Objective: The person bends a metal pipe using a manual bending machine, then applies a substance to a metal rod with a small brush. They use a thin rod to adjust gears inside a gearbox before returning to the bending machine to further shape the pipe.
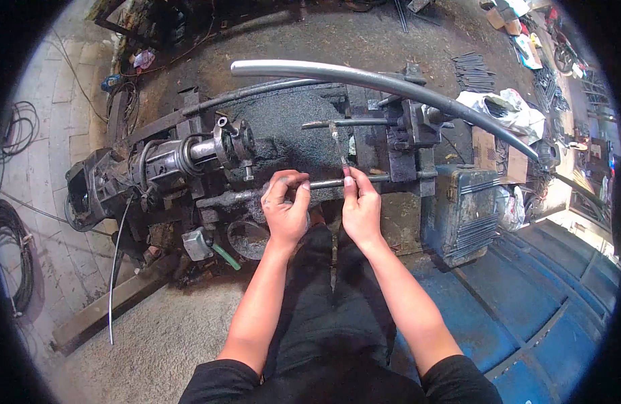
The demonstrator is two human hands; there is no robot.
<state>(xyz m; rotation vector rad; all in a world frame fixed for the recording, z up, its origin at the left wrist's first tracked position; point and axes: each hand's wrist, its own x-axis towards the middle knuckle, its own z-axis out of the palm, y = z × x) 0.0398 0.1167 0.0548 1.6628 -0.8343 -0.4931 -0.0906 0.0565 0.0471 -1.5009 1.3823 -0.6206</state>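
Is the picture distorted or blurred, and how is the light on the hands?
Head view: fisheye, black corners, bowed edges; soft even light on the left hand and right hand, both sharp, on the thin rod; glare streak along the grey pipe; right edge washed out.

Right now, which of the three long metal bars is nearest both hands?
The lower straight rod, where the left hand and right hand meet. The upper straight rod lies farther off; the curved pipe arches beyond both.
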